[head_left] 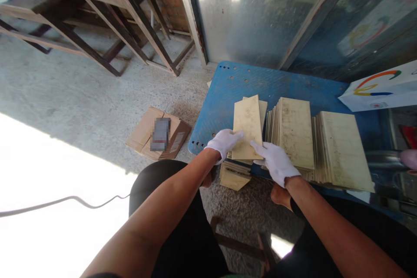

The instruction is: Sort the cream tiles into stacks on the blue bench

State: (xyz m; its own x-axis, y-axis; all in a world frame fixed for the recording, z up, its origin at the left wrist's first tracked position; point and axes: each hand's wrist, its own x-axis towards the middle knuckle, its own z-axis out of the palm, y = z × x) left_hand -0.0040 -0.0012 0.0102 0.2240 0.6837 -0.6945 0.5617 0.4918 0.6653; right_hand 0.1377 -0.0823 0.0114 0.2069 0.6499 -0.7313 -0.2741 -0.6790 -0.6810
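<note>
Both my hands wear white gloves. My left hand (pixel 224 142) grips the left edge of a thin pale wooden panel (pixel 248 126), fingers curled on it. My right hand (pixel 275 161) pinches the same panel's lower right corner. The panel lies tilted on top of a low stack of like panels (pixel 235 173) at the near left edge of a blue perforated board (pixel 224 95). To the right, two more rows of panels (pixel 295 132) (pixel 342 152) lean stacked on the board.
A flat cardboard box (pixel 158 134) lies on the concrete floor left of the board. A cable (pixel 65 201) runs across the sunlit floor. Wooden frames (pixel 124 21) stand at the back left. A metal sheet (pixel 254 13) and a white printed box (pixel 381 87) are behind.
</note>
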